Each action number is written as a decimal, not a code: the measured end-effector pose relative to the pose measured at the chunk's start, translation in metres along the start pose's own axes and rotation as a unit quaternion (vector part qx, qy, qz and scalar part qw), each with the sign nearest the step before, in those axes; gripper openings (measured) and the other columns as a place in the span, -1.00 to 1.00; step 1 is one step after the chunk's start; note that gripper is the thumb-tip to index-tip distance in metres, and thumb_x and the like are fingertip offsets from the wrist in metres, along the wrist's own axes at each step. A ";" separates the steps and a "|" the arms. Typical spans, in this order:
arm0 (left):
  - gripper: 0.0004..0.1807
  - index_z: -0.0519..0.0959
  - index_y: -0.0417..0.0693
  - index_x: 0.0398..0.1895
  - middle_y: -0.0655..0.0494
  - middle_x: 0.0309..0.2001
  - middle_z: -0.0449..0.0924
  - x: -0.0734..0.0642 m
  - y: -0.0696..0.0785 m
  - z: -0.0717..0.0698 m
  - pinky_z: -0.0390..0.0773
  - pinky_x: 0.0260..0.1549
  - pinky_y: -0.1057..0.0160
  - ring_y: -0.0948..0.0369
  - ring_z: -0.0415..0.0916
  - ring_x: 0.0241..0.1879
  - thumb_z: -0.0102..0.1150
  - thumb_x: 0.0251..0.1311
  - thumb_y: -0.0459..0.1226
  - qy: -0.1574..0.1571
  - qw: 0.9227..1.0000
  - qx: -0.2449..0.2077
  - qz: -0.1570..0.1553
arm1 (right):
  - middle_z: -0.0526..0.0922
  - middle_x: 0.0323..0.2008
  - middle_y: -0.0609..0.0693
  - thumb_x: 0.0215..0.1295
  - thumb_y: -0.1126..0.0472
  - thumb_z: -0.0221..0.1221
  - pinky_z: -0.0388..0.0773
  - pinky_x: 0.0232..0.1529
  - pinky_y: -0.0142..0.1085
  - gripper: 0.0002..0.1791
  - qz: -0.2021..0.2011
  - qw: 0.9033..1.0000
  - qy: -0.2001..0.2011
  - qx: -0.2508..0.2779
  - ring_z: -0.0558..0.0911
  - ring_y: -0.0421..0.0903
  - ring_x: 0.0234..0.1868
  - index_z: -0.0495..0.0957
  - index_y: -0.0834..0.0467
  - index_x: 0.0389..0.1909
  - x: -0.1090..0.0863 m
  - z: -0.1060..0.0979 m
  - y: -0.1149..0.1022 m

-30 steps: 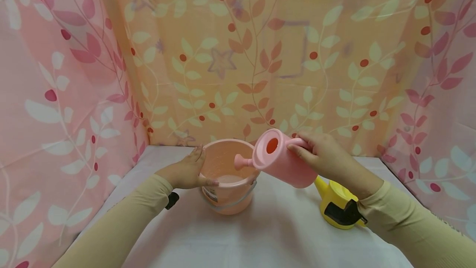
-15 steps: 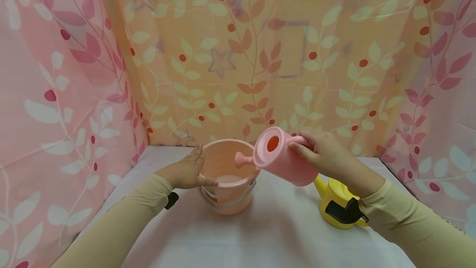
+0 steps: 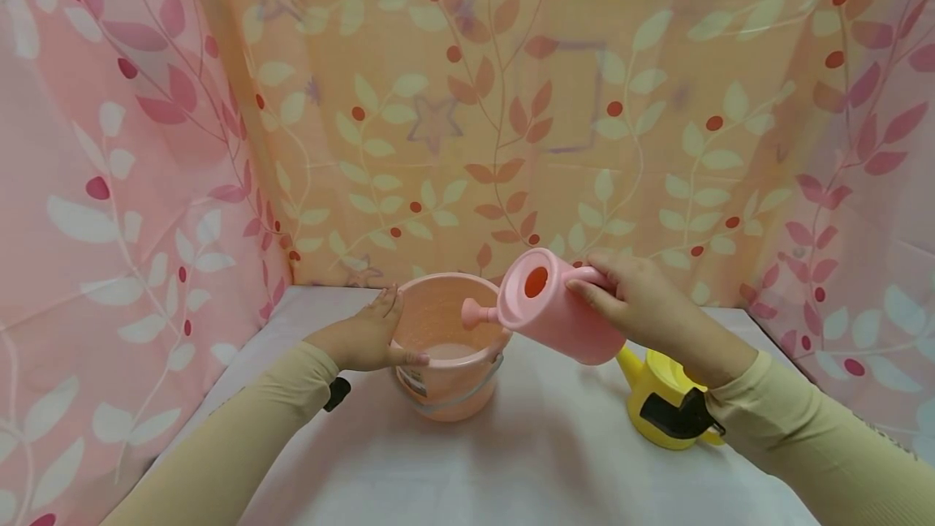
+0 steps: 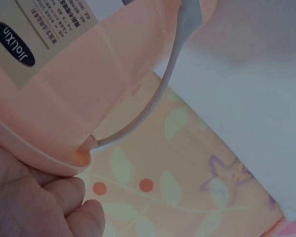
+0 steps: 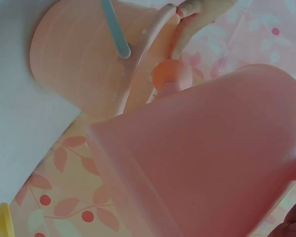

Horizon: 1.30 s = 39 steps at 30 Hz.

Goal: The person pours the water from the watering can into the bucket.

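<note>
My left hand [image 3: 367, 337] holds the rim of a peach-coloured bucket [image 3: 456, 396], thumb along the front edge and fingers at the far left side. The bucket stands upright with its grey handle [image 4: 160, 91] hanging down. Raised on the right, my right hand [image 3: 643, 299] grips a pink watering can [image 3: 566, 319] by its handle. The can tilts left, and its sprinkler head [image 5: 171, 74] sits over the bucket's opening. No water stream shows from the spout. A round opening in the can's top faces me.
A yellow watering can [image 3: 661, 416] stands on the white tabletop [image 3: 511, 477] below my right wrist, partly hidden by a black wrist strap [image 3: 679, 416]. Leaf-patterned cloth walls [image 3: 497, 104] close in the back and both sides. A printed label [image 4: 37, 37] is on the bucket.
The pink watering can has risen very slightly since one second ago, then stays still. My left hand and the bucket keep their places.
</note>
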<state>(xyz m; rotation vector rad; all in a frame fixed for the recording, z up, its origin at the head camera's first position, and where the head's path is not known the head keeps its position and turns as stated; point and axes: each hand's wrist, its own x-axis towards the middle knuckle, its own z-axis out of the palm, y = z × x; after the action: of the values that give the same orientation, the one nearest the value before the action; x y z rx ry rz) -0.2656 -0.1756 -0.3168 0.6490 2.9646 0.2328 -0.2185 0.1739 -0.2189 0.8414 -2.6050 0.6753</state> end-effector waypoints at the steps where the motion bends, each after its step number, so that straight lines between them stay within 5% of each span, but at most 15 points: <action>1: 0.33 -0.23 -0.43 0.37 -0.32 0.39 -0.38 0.000 0.000 0.000 -0.13 0.29 -0.07 -0.16 -0.36 0.38 -0.11 -0.12 0.47 -0.001 1.000 -0.001 0.000 | 0.51 -0.58 -0.14 0.19 0.09 0.20 0.51 -0.47 -0.35 -0.87 0.003 1.000 -0.002 0.002 0.47 -0.13 -0.49 0.52 0.06 -0.37 0.000 0.000 0.000; 39: 0.30 -0.19 -0.45 0.36 -0.34 0.39 -0.33 -0.002 0.002 -0.002 -0.11 0.29 -0.07 -0.18 -0.31 0.37 -0.07 -0.10 0.44 0.006 1.000 -0.008 -0.004 | 0.51 -0.57 -0.12 0.19 0.07 0.19 0.49 -0.50 -0.38 -0.83 -0.013 1.000 0.000 0.008 0.46 -0.15 -0.52 0.53 0.10 -0.37 0.003 -0.002 -0.004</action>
<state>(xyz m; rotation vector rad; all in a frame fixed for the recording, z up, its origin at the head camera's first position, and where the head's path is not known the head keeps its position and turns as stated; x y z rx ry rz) -0.2633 -0.1745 -0.3138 0.6372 2.9732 0.2594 -0.2185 0.1710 -0.2145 0.8781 -2.5878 0.6909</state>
